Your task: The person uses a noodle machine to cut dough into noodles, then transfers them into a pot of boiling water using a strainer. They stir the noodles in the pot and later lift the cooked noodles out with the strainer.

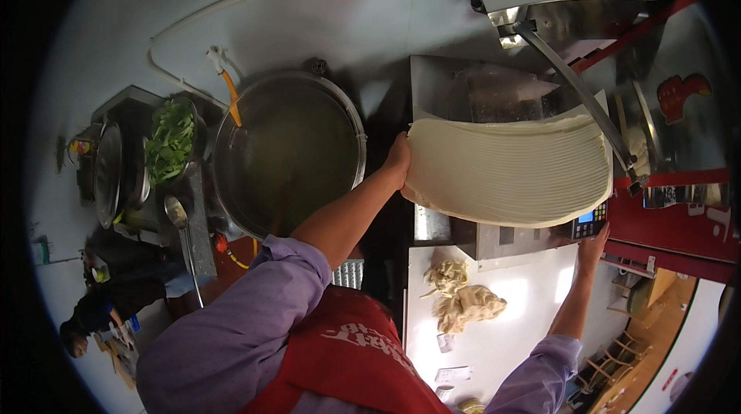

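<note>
A large pale dough block (509,170), ridged with parallel cuts along its top, rests on a stainless steel machine (503,240). My left hand (398,160) grips the block's left end, its fingers partly hidden against the dough. At the machine's front right corner, my right hand (593,245) touches the edge of a control panel (589,221) with a small lit screen and keys. How its fingers are bent is unclear. A metal arm (573,89) slants down to the block's right end. To the left of my left hand stands a wide steel pot (289,153) of cloudy liquid.
An orange-handled tool (231,95) hangs over the pot's rim. Further left are a bowl of leafy greens (171,142), a lid (108,173) and a ladle (176,214). Crumpled cloths (469,310) lie on the white worktop (515,310). Another person (110,310) is at the far left.
</note>
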The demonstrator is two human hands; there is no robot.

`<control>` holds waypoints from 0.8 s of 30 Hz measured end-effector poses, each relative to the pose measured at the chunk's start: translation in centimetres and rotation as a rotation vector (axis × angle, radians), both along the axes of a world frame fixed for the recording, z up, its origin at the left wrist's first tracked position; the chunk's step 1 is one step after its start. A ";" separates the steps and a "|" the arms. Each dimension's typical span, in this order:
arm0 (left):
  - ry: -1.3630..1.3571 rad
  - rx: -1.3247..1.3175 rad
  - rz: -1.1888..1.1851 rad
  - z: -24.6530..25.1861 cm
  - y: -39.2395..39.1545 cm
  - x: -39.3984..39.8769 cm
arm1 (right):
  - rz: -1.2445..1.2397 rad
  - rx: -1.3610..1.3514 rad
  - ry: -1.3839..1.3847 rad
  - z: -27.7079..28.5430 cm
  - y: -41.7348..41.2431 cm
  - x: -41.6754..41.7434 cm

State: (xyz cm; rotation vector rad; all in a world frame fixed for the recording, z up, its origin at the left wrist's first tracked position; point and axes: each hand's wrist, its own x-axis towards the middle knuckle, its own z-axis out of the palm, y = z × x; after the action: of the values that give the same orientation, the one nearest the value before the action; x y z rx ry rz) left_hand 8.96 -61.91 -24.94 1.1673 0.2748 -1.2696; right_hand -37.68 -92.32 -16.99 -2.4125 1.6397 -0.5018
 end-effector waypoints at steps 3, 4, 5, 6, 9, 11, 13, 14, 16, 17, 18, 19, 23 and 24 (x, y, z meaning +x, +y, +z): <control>-0.047 -0.066 0.038 -2.9 -0.6 0.2 | -0.011 0.028 0.026 -0.1 -0.8 -0.8; -0.084 -0.037 0.037 -2.8 -0.6 0.0 | -0.012 0.034 -0.019 -0.1 -0.7 -0.9; -0.122 -0.007 0.037 -2.7 -0.4 0.0 | -0.002 0.023 0.015 -0.1 -1.1 -0.5; 0.027 -0.073 0.049 -1.5 -0.2 -0.2 | 0.013 0.023 0.036 -0.2 -1.6 -1.3; 0.345 -0.168 0.141 3.1 1.8 -1.6 | -0.002 0.072 0.015 0.2 -2.0 -1.3; 0.398 -0.122 0.269 3.8 2.1 -5.1 | -0.038 0.113 0.012 0.5 -2.1 -0.7; 0.439 -0.052 0.481 3.0 1.6 -6.7 | -0.056 0.063 0.040 0.5 -1.9 -0.8; 0.417 -0.054 0.575 2.0 1.2 -7.1 | -0.070 0.047 0.065 0.5 -1.9 -0.7; 0.307 0.019 0.705 0.6 0.4 -7.7 | -0.094 0.037 0.071 0.3 -1.4 0.1; 0.212 0.101 0.759 0.0 0.5 -7.8 | -0.088 0.054 0.049 1.0 -0.1 2.0; 0.135 0.177 0.792 -0.1 0.3 -8.4 | -0.099 0.056 0.041 1.8 0.6 2.4; 0.156 0.161 0.853 -0.1 0.1 -8.7 | -0.098 0.057 0.044 1.3 0.5 2.0; 0.256 0.096 0.979 -2.6 -0.7 -10.0 | -0.079 -0.038 0.076 0.0 -1.6 -1.8; 0.264 0.069 1.001 -3.3 -0.8 -9.6 | -0.075 -0.012 0.097 0.1 -1.7 -0.7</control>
State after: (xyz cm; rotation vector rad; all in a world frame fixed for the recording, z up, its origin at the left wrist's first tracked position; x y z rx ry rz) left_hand -0.64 -62.73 -28.28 0.7273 0.9663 -0.5104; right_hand -38.36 -94.06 -16.85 -2.4265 1.7772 -0.4133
